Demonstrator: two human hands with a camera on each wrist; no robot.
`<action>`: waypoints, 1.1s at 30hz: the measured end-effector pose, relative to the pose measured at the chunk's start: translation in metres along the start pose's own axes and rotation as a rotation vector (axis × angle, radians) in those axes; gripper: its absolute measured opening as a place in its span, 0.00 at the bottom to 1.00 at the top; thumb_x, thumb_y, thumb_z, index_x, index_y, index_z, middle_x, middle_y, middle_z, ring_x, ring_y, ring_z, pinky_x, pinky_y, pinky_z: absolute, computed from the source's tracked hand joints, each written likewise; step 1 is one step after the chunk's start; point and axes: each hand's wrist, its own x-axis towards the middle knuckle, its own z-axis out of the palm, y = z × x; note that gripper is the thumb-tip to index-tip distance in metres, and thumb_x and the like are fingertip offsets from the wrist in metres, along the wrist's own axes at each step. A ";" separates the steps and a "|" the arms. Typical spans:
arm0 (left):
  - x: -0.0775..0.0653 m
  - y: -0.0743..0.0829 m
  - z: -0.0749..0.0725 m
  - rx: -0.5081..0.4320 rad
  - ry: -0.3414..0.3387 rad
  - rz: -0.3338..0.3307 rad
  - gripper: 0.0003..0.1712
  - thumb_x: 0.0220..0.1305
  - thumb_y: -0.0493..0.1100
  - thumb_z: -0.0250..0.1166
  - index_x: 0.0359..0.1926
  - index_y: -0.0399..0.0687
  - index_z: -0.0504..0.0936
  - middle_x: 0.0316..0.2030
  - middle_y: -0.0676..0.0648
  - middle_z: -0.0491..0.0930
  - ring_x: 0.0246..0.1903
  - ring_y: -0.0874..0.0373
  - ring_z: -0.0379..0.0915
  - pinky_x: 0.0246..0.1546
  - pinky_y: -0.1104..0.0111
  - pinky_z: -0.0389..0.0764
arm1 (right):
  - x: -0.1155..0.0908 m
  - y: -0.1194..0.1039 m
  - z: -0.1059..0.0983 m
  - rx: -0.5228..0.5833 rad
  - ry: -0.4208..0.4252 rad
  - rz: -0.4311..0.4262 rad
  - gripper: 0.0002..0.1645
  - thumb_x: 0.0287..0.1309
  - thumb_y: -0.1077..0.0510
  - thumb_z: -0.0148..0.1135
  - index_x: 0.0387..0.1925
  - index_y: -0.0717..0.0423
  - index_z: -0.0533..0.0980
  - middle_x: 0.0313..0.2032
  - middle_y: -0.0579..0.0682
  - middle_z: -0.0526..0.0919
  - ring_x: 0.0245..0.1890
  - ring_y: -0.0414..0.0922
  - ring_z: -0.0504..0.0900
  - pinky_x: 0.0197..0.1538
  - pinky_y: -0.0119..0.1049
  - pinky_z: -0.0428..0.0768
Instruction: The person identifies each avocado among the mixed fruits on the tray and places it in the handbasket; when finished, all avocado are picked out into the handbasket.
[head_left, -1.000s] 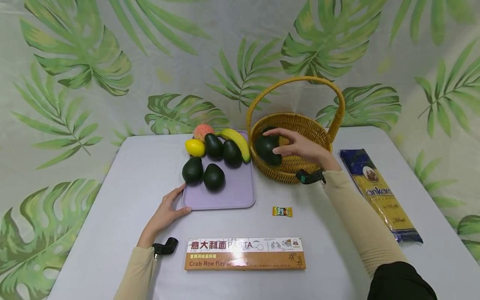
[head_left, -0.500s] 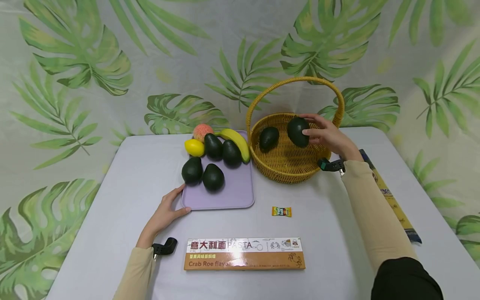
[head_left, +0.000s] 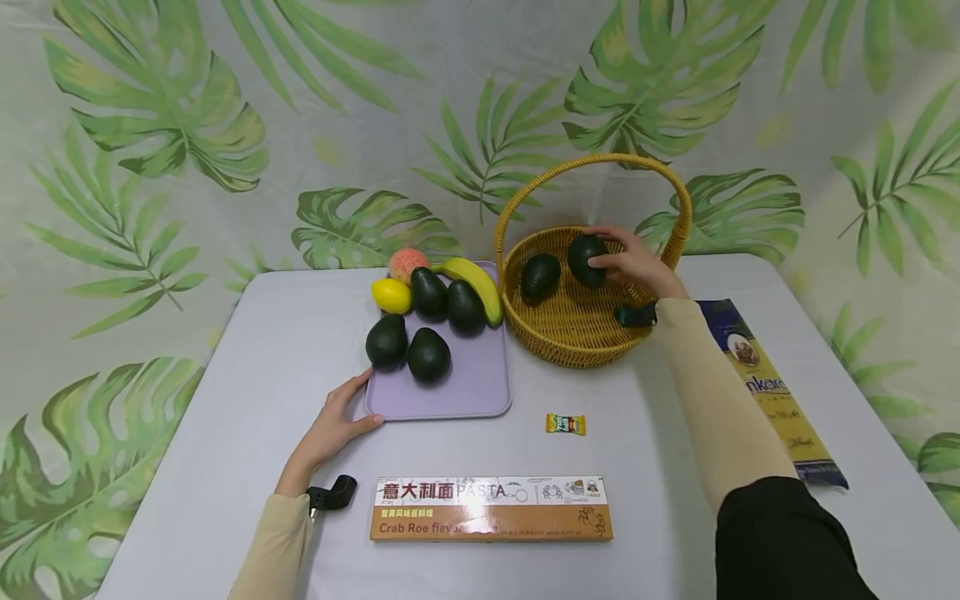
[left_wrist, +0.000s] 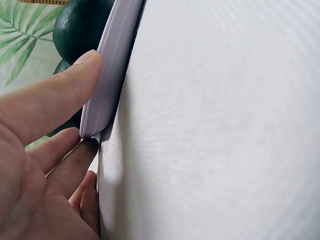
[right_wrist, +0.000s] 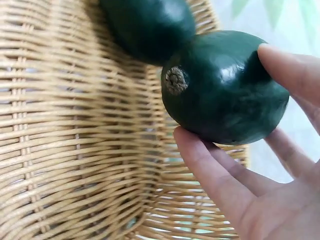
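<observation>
In the head view my right hand (head_left: 636, 263) holds a dark green avocado (head_left: 585, 260) inside the wicker basket (head_left: 577, 354). The right wrist view shows the thumb on one side of this avocado (right_wrist: 225, 95) and the fingertips on the other, its stem end facing the camera. Another avocado (head_left: 540, 278) lies beside it at the basket's left. My left hand (head_left: 330, 427) grips the near left corner of a lilac tray (head_left: 472, 383), thumb on the front rim and fingers at the side. Several avocados rest on the tray, including one near its middle (head_left: 429, 355).
A banana (head_left: 480, 287), a lemon (head_left: 392, 296) and a peach (head_left: 408, 263) share the tray. Nearer lie a small wrapped candy (head_left: 566, 424) and a pasta box (head_left: 491, 509). A pasta bag (head_left: 776, 400) lies at the right, partly behind the sleeve. The basket handle (head_left: 600, 158) arches overhead.
My right hand carried the avocado from the basket's left side to the right, uncovering the other avocado, then moved slightly back left with it. The left hand stays at the tray corner.
</observation>
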 end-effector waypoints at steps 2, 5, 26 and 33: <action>0.000 0.000 0.000 -0.001 -0.001 -0.002 0.46 0.60 0.44 0.68 0.73 0.43 0.54 0.71 0.34 0.50 0.70 0.37 0.37 0.64 0.38 0.43 | 0.004 0.002 0.003 0.002 0.016 0.008 0.33 0.66 0.63 0.56 0.70 0.54 0.58 0.71 0.58 0.50 0.55 0.56 0.68 0.50 0.52 0.75; 0.000 0.000 0.001 0.006 -0.001 -0.003 0.46 0.60 0.44 0.69 0.73 0.43 0.54 0.70 0.34 0.50 0.70 0.37 0.37 0.64 0.38 0.43 | 0.009 0.005 0.008 -0.008 0.028 0.018 0.34 0.66 0.65 0.55 0.70 0.56 0.58 0.71 0.60 0.48 0.61 0.60 0.64 0.54 0.59 0.71; 0.002 0.002 0.002 0.007 -0.006 -0.005 0.46 0.60 0.45 0.68 0.73 0.43 0.54 0.71 0.34 0.51 0.70 0.37 0.37 0.64 0.38 0.42 | 0.019 0.007 0.035 -0.186 0.172 0.075 0.32 0.65 0.67 0.53 0.70 0.55 0.60 0.71 0.61 0.53 0.52 0.61 0.64 0.48 0.53 0.67; 0.003 0.002 0.001 0.013 -0.003 -0.004 0.46 0.60 0.45 0.68 0.74 0.44 0.54 0.71 0.34 0.50 0.70 0.38 0.37 0.64 0.38 0.42 | 0.008 -0.005 0.022 -0.137 0.120 0.035 0.31 0.66 0.66 0.53 0.69 0.59 0.60 0.71 0.62 0.50 0.64 0.63 0.61 0.56 0.59 0.68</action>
